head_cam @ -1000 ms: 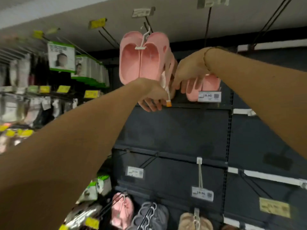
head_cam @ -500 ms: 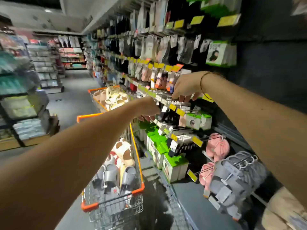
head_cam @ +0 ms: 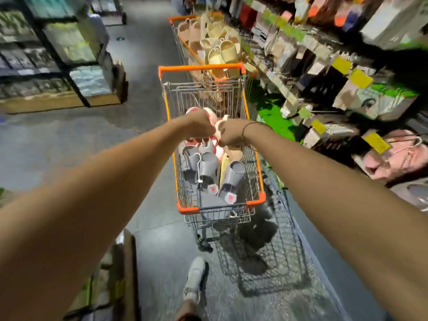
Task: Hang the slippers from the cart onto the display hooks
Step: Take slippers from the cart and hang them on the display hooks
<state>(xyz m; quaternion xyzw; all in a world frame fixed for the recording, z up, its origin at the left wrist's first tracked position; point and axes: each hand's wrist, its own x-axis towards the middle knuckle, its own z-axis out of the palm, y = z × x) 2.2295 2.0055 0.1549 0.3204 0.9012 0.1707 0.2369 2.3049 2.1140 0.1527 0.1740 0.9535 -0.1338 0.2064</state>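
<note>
The wire cart (head_cam: pixel 261 176) with orange rims stands in the aisle straight ahead of me. It holds several grey slippers (head_cam: pixel 208 168) on white hangers, with pink slippers (head_cam: pixel 194 110) further in. My left hand (head_cam: pixel 201 127) and my right hand (head_cam: pixel 231 135) meet over the middle of the cart, both with curled fingers on a pair of pink slippers (head_cam: pixel 218 126). The fingertips are hidden behind the backs of the hands. Pink slippers hanging on display hooks (head_cam: pixel 393 158) show at the right.
A second orange cart (head_cam: pixel 183 19) piled with beige slippers (head_cam: pixel 222 53) stands just beyond the first. Display shelves with yellow price tags (head_cam: pixel 375 142) run along the right. Shelving (head_cam: pixel 58 42) lines the left of the aisle. A cardboard box (head_cam: pixel 115 274) sits at my lower left, by my shoe (head_cam: pixel 194 274).
My view swung from the wall of hooks down to the cart. Both hands left the hung pink slippers on the rack and came down into the cart, closing on another pink pair.
</note>
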